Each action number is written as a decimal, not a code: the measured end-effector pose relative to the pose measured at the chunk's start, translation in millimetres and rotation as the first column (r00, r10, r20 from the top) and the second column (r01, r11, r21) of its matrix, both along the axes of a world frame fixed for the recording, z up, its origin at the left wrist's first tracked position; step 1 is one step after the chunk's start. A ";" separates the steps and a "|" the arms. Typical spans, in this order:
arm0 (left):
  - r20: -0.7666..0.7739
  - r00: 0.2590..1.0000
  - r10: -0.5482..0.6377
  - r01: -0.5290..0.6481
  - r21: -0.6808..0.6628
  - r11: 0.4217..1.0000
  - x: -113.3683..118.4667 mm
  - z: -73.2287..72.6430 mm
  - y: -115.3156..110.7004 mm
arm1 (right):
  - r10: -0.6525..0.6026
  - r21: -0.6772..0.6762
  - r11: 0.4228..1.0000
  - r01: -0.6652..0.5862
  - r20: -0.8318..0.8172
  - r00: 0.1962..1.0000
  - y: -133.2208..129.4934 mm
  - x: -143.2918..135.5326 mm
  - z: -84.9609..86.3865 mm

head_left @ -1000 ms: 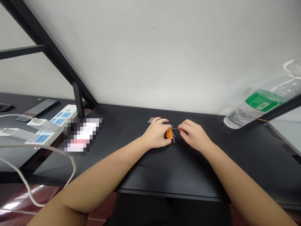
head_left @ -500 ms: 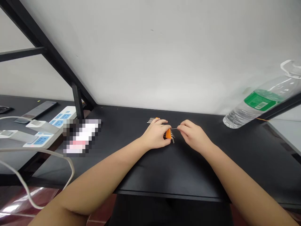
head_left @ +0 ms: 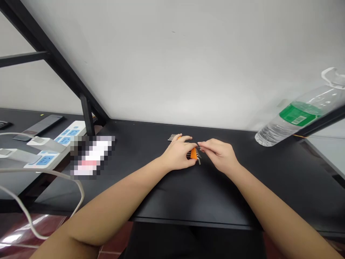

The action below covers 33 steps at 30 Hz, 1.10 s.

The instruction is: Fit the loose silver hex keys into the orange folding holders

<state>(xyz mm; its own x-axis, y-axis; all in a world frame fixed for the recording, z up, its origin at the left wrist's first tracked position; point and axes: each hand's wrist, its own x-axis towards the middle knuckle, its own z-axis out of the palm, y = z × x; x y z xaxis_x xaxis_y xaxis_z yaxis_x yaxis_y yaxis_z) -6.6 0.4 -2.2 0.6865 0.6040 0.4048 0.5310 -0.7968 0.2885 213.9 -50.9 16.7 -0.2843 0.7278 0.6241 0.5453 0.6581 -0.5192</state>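
The orange hex-key holder [head_left: 193, 153] sits at the black table [head_left: 188, 201], gripped between the left hand's [head_left: 179, 153] thumb and fingers, with metal key ends [head_left: 199, 160] jutting from its right side. Just right of the holder, the right hand [head_left: 219, 154] pinches what looks like a thin hex key [head_left: 199, 145], mostly hidden. The step seems to be fitting or freeing that key; the next move likely calls for steadying the holder and keeping the key aligned.

Your camera looked from your head, forward and down onto the black table [head_left: 188, 201], near enough to frame your left hand [head_left: 178, 154] and right hand [head_left: 220, 155] centrally, the pale wall [head_left: 172, 72] filling the top.
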 end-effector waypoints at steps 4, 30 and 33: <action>0.070 0.997 -0.011 0.013 -0.031 0.999 1.3 -1.5 -0.1 | -0.012 -0.170 0.985 -0.027 -0.225 0.974 4.2 -1.1 -5.6; 0.071 0.997 -0.023 0.016 0.100 0.995 11.4 -5.0 -8.5 | -0.082 -0.658 0.689 -0.305 -0.489 0.868 9.4 -16.2 -17.3; 0.042 0.999 -0.027 0.025 0.052 0.998 7.4 -1.1 -4.8 | -0.107 -0.684 0.685 -0.252 -0.437 0.893 13.5 -11.5 -20.5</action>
<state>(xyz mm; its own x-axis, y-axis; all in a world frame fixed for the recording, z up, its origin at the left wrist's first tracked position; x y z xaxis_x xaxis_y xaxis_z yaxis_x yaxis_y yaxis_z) 0.8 -4.5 -3.4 0.6833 0.5639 0.4638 0.4980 -0.8245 0.2688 202.3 -37.4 -3.8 -0.2055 0.9786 -0.0086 0.1279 0.0182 -0.9916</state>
